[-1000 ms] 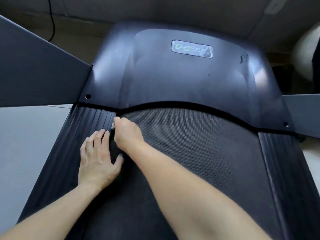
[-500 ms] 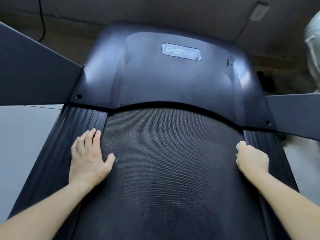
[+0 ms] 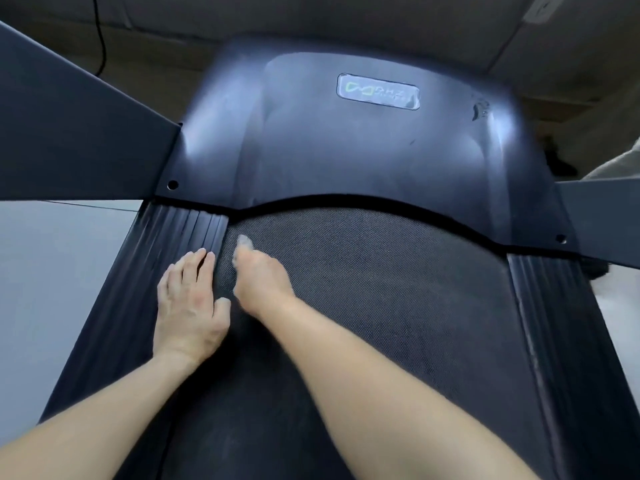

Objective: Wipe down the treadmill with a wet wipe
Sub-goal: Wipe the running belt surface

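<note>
1. Pale grey floor [image 3: 52, 289] lies left of the dark treadmill [image 3: 561, 341]. Nearest the camera is the treadmill's black textured running belt [image 3: 381, 323], with both bare forearms stretched over it.
2. Left hand [image 3: 188, 303]: flat, fingers straight, palm down across the seam between the belt and the ribbed black left side rail [image 3: 114, 323]. Reads as a prop. Risk: if the belt rolls freely under that weight, the support goes.
3. Right hand [image 3: 261, 278]: blurred, just beside the left thumb, fingers curled round a crumpled white wet wipe [image 3: 244, 241]. Only a scrap of it shows past the fingertips, near the belt's front left corner.
4. Risks here:
   - The bunched wipe covers little, so knuckles may rub the coarse weave instead of cloth.
   - A slack pinch could shed the wipe.
   - A stroke leftward could knock the propping thumb.
5. Beyond is a dark slit where the belt runs under the glossy dark plastic motor hood [image 3: 346, 150]. A wipe pushed too far forward could snag there.
6. Far off, a thin black cable [image 3: 100, 39] hangs by the wall, well apart. No concern.
</note>
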Tool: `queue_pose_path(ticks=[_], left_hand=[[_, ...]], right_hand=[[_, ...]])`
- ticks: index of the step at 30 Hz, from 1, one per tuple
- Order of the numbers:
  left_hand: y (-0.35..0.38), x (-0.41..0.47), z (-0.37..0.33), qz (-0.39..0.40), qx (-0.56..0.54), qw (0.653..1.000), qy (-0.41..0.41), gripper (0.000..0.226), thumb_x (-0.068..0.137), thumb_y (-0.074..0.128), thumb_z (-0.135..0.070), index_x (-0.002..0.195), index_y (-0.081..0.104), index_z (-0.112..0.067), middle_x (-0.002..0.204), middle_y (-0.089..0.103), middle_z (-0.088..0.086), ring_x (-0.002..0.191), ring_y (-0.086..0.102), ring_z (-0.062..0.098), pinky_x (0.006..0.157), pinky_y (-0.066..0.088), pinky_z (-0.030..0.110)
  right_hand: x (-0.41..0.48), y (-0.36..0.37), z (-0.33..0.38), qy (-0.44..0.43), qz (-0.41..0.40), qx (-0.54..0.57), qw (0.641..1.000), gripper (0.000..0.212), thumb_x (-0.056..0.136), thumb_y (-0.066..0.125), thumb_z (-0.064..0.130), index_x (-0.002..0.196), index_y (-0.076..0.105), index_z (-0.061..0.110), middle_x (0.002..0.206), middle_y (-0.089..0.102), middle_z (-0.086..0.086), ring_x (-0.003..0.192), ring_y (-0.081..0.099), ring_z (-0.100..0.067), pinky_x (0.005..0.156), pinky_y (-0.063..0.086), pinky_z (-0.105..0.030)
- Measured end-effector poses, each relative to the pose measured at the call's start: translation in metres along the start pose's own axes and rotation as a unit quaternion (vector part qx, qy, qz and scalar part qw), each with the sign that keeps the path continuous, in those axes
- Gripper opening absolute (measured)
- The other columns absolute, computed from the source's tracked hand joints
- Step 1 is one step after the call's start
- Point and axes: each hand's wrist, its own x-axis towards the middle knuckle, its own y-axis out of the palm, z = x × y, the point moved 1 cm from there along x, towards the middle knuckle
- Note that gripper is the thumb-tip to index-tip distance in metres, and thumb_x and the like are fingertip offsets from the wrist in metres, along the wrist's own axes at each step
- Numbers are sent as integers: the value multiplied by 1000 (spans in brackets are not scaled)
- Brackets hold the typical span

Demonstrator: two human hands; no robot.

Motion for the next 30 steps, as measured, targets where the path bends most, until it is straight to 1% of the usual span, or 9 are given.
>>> queue_pose_path(ticks=[4, 6, 8, 12, 16, 21, 25, 27, 30], left_hand=[[0, -1, 0, -9, -18, 1000, -5, 75, 77, 37, -27, 146, 47, 0, 154, 43, 16, 144, 32, 33, 122, 20, 52], [1, -1, 2, -10, -14, 1000, 0, 75, 77, 40, -26, 146, 47, 0, 153, 43, 17, 143, 32, 33, 122, 20, 52], [1, -1, 1, -9, -10, 1000, 5, 74, 76, 44, -27, 145, 48, 1, 152, 43, 17, 142, 33, 33, 122, 22, 53], [1, 0, 2, -6, 2, 1000, 5, 77, 75, 46, -31, 144, 48, 2, 150, 44, 19, 141, 35, 36, 121, 24, 55], [0, 1, 0, -1, -1, 1000, 9, 81, 73, 44, -37, 144, 48, 2, 149, 44, 20, 140, 36, 38, 120, 25, 55], [0, 3, 0, 39, 8, 999, -4, 87, 72, 47, -40, 149, 42, 0, 154, 39, 18, 144, 30, 35, 123, 20, 54], [-13, -13, -2, 98, 9, 995, -29, 91, 84, 48, -48, 159, 24, -4, 168, 19, 12, 156, 10, 26, 128, 8, 48], [-20, -39, 0, 91, 33, 994, -49, 99, 90, 53, -63, 161, 18, -4, 169, 14, 12, 157, 9, 25, 128, 11, 46], [-30, -75, 7, 127, 72, 987, -63, 121, 79, 52, -84, 162, 11, -7, 171, 5, 10, 158, 5, 25, 126, 14, 44]], right_hand=[[-9, -5, -6, -70, -21, -65, 995, 42, 90, 59, 7, 130, 50, 16, 103, 69, -5, 99, 68, -36, 78, 49, -39], [-25, -19, -42, -41, -43, -54, 997, 37, 91, 53, 7, 123, 50, 25, 77, 54, 9, 88, 67, -31, 69, 40, -33], [-49, -38, -95, 32, -76, -55, 995, 31, 90, 50, 6, 109, 47, 31, 66, 38, 15, 79, 63, -26, 67, 35, -30], [-114, -87, -221, 206, -130, -98, 965, 34, 91, 49, 7, 115, 49, 31, 73, 52, 13, 81, 61, -33, 69, 35, -32], [-186, -118, -304, 340, -100, -177, 918, 21, 97, 46, 13, 116, 53, 17, 82, 54, -3, 71, 51, -28, 65, 43, -33], [-174, -116, -293, 423, -168, -16, 890, 10, 85, 50, 12, 91, 48, 19, 86, 57, -11, 84, 55, -36, 73, 42, -37], [-141, -102, -244, 370, -161, 37, 914, 27, 86, 51, 4, 108, 60, 18, 102, 63, -18, 101, 60, -42, 85, 46, -38], [-114, -84, -200, 291, -139, 29, 946, 35, 85, 48, 4, 115, 58, 19, 106, 64, -16, 105, 62, -42, 83, 44, -37], [-67, -47, -112, 167, -71, 29, 983, 37, 87, 50, 7, 121, 50, 20, 104, 63, -12, 103, 62, -38, 80, 42, -37]])
